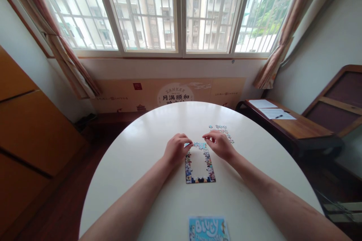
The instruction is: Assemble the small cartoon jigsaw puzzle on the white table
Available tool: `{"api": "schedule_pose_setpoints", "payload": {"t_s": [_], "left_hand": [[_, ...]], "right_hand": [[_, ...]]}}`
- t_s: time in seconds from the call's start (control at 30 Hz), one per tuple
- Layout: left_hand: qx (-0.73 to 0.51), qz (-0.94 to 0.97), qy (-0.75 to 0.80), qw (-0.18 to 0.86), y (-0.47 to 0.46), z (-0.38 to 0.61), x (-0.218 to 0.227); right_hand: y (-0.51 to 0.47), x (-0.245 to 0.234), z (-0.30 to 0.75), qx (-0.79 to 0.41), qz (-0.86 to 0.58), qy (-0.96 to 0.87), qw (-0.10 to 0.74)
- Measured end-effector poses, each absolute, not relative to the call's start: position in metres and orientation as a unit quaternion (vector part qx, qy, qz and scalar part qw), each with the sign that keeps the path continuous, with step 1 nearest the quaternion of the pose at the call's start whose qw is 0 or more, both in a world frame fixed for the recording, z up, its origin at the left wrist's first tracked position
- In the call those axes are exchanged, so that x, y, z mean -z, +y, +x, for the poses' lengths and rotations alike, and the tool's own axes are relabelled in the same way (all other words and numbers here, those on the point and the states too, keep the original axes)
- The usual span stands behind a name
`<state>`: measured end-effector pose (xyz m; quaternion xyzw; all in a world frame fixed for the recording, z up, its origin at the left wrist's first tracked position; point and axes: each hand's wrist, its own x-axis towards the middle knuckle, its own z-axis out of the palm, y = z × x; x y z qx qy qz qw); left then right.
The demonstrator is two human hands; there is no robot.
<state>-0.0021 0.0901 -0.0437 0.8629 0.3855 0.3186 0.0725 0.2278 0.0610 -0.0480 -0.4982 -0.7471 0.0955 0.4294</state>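
Note:
A jigsaw puzzle border lies on the white round table, joined into an upright rectangle with bare tabletop inside it. My left hand is at its top left corner, fingers curled and thumb tip touching the light blue top edge. Just past the top right corner, my right hand hovers with thumb and forefinger pinched together; anything between them is too small to make out. Loose puzzle pieces are spread beyond my right hand, partly hidden by it.
A blue Bluey box lies at the near edge of the view. To the right, a wooden bench holds papers and a pen. A cardboard panel with printed characters stands below the barred window.

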Motion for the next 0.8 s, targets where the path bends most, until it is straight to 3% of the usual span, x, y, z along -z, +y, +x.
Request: {"api": "schedule_pose_setpoints", "payload": {"t_s": [0.2,0.8], "left_hand": [[-0.276,0.867,0.409,0.074,0.0852,0.0004,0.0396],[-0.251,0.867,0.420,0.092,0.0851,0.0032,0.0385]], "right_hand": [[0.0574,0.0489,0.2270,-0.058,-0.466,-0.817,0.334],[0.0570,0.0489,0.2294,-0.091,-0.441,-0.838,0.307]]}}
